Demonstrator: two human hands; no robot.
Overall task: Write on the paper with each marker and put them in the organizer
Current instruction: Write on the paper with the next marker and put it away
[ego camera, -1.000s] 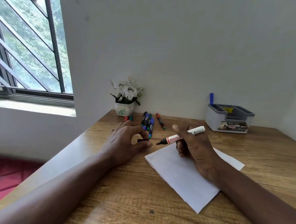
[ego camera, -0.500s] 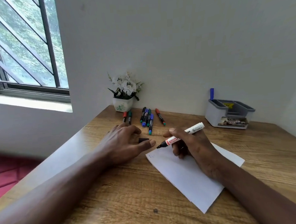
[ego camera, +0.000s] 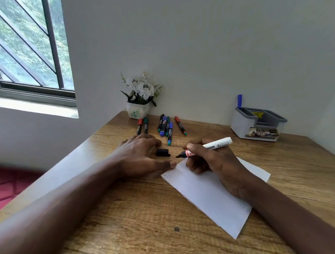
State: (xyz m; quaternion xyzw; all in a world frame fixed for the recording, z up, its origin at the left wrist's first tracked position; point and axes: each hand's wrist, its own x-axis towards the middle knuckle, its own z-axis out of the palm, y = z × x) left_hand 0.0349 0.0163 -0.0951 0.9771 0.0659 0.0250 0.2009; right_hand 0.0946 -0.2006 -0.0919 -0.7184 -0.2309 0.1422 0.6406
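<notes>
Right hand [ego camera: 213, 159] grips white marker [ego camera: 216, 145], fingers hiding mid-barrel. Left hand [ego camera: 143, 157] flat, released, thumb on paper [ego camera: 206, 195]; cap [ego camera: 162, 152] beside.

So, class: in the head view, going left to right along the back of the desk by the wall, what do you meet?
Flower pot → red-capped and green-capped marker pair → cluster of four markers → lone red-capped marker → grey organizer with a blue marker standing in it.
</notes>
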